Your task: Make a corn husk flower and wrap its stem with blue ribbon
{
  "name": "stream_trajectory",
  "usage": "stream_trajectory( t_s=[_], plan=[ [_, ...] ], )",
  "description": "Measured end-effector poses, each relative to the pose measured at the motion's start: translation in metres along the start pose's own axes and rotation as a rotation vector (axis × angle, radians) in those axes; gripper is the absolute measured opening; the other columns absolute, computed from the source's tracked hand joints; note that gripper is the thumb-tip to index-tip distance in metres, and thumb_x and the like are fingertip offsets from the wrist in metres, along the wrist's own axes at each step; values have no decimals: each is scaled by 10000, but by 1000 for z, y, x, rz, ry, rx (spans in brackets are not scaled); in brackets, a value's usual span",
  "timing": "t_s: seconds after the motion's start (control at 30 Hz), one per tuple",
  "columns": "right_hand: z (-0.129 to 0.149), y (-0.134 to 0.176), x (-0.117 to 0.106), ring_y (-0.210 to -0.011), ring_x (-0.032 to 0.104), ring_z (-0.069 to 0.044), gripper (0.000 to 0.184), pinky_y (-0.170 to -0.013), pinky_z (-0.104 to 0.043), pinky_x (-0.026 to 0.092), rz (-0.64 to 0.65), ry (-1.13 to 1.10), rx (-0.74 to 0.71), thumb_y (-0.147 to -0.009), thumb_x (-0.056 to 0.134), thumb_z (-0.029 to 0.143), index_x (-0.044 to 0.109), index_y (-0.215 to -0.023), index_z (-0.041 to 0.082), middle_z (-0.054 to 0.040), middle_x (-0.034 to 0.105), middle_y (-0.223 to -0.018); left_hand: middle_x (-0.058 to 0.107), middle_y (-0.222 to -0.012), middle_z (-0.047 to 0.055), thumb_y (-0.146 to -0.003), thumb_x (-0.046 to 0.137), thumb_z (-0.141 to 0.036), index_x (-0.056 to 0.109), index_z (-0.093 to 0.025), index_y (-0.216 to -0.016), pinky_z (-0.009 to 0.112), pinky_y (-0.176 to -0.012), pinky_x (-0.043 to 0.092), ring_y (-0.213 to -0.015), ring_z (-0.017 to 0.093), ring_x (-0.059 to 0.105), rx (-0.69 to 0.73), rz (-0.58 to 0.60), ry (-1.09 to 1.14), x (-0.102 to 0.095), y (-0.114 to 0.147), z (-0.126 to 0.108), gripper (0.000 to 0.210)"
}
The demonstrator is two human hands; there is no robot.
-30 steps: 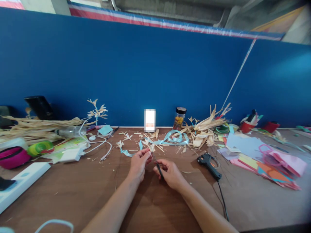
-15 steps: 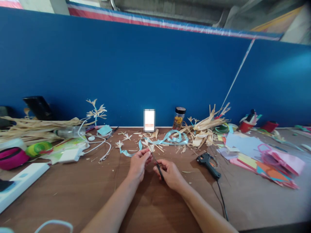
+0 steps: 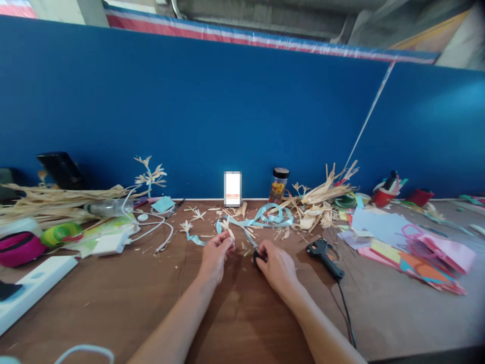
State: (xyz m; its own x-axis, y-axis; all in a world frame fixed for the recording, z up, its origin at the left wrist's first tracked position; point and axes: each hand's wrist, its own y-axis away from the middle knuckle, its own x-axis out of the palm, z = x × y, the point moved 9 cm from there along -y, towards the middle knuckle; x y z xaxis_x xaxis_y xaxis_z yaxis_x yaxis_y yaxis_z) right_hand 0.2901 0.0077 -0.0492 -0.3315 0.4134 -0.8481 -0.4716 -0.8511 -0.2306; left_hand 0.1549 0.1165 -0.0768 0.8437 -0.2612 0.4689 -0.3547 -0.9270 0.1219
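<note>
My left hand (image 3: 216,254) pinches a narrow piece of dried corn husk (image 3: 231,234) between thumb and fingertips, above the middle of the table. To its right, my right hand (image 3: 278,268) is closed around the black handles of a pair of scissors (image 3: 258,257). The blades point forward and to the left, apart from the husk piece. Small husk scraps (image 3: 247,252) lie between the two hands. Just beyond them, a light blue ribbon (image 3: 257,221) loops over the table, and a small husk flower (image 3: 185,227) sits at its left end.
A black glue gun (image 3: 325,259) with its cord lies right of my right hand. Behind are a jar (image 3: 279,186), a husk bundle (image 3: 326,194) and a bright blurred-out rectangle (image 3: 232,188). White cables (image 3: 166,232) and a power strip (image 3: 41,288) lie left; coloured papers (image 3: 379,227) lie right.
My right hand has drawn the scissors right, away from my left hand. The husk piece in my left hand looks narrower, and a scrap now shows on the table between the hands.
</note>
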Motion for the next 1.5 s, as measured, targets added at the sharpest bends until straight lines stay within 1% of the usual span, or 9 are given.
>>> stream_trajectory(
  t_s=[0.1,0.23,0.47,0.63,0.73,0.87,1.07,1.2,1.5],
  plan=[
    [-2,0,-3,-741,531,-161,168,-601,-231,300,29,127,-26,-700,547,270,505,-853,214,-14,591,-782,571,-617,-15,-555,689,-223,618,-123,-789,162,-534,434,-552,58,522,-10,32,-18,2,0,2,265],
    [-5,-1,-6,-868,511,-212,369,-674,-269,326,15,194,-28,-672,566,289,468,-1016,197,-68,580,-895,561,-613,-20,-563,692,-235,614,-131,-774,160,-530,444,-535,50,514,-54,53,-19,4,2,6,248],
    [-7,-6,-14,-964,499,-228,491,-762,-289,337,-23,144,-26,-712,526,313,383,-1158,163,-117,552,-1060,549,-592,-26,-552,704,-266,613,-131,-754,161,-507,446,-509,47,501,-49,4,-9,0,2,4,259],
    [-24,-5,-23,-754,571,-201,277,-628,-271,334,21,278,146,-740,516,306,473,-993,201,-64,618,-786,555,-612,-35,-548,704,-293,614,-143,-745,156,-502,430,-496,38,485,-31,-16,-20,-3,1,3,264],
    [-20,-7,-20,-820,546,-201,149,-655,-268,332,38,288,53,-715,540,273,533,-841,194,-68,604,-826,564,-628,-24,-552,698,-316,622,-134,-759,158,-498,419,-498,40,475,-15,3,-73,-2,0,5,286],
    [-11,-9,-17,-895,504,-212,191,-701,-278,328,-2,228,-46,-700,546,292,534,-862,193,-61,581,-898,547,-593,-22,-557,691,-327,629,-122,-748,168,-504,410,-510,54,469,22,24,-121,-2,-1,6,287],
    [-17,-6,-29,-775,526,-209,254,-641,-281,317,-101,295,58,-781,462,301,493,-1009,194,-66,586,-754,546,-602,-13,-564,685,-325,630,-116,-754,180,-513,404,-523,65,465,47,24,-144,-3,-2,7,288],
    [-19,-8,-27,-812,513,-207,152,-666,-272,323,-56,292,38,-763,494,257,560,-890,206,-66,588,-770,548,-595,-12,-580,674,-325,630,-117,-756,182,-515,396,-519,67,463,57,37,-153,-2,-2,6,277],
    [-21,-12,-9,-856,496,-222,233,-735,-289,352,64,293,-23,-726,485,237,609,-895,135,-132,493,-1011,547,-569,-26,-568,670,-352,633,-130,-724,182,-499,377,-487,58,455,58,53,-157,-1,-3,8,274]
  ],
)
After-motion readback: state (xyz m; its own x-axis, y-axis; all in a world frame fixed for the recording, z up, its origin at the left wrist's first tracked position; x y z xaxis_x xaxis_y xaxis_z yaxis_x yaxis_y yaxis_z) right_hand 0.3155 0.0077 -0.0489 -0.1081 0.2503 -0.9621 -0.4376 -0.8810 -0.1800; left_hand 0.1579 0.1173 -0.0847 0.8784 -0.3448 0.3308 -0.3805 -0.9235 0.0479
